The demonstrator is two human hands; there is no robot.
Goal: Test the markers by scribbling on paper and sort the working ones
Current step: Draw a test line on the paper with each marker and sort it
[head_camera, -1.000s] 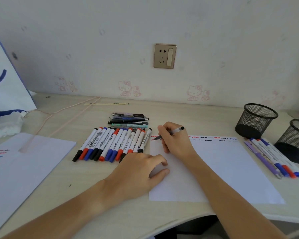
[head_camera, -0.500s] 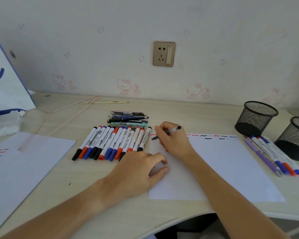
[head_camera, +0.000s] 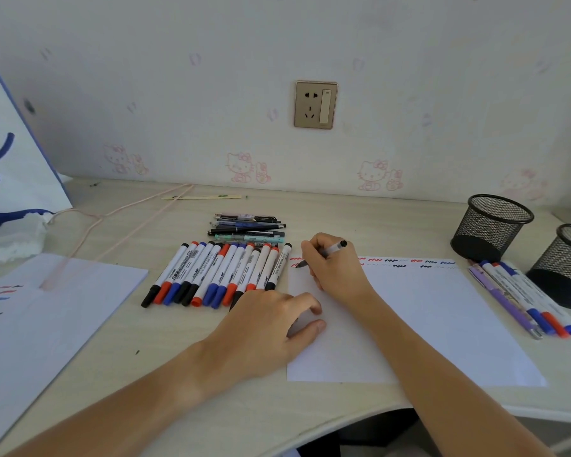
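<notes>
Colours and patterns on the desk, head view.
Paper (head_camera: 426, 318): white, with red, black and blue wavy scribbles in rows along its far edge. Row of markers (head_camera: 218, 275): white barrels, black print, caps red, blue or black. Pen (head_camera: 330, 250) in right hand (head_camera: 337, 268): clear barrel, black end. Sorted markers (head_camera: 524, 298): white with blue or red caps, one lilac. Mesh cups (head_camera: 490, 225): black wire mesh. Desk (head_camera: 145, 374): pale beige wood grain. Second sheet (head_camera: 47, 308): white, red, blue and black dashes. Wall (head_camera: 211, 77): off-white with faint pink cartoon-cat prints; socket plate (head_camera: 315, 104) gold. Bag (head_camera: 10, 153): white, blue antler motif.
</notes>
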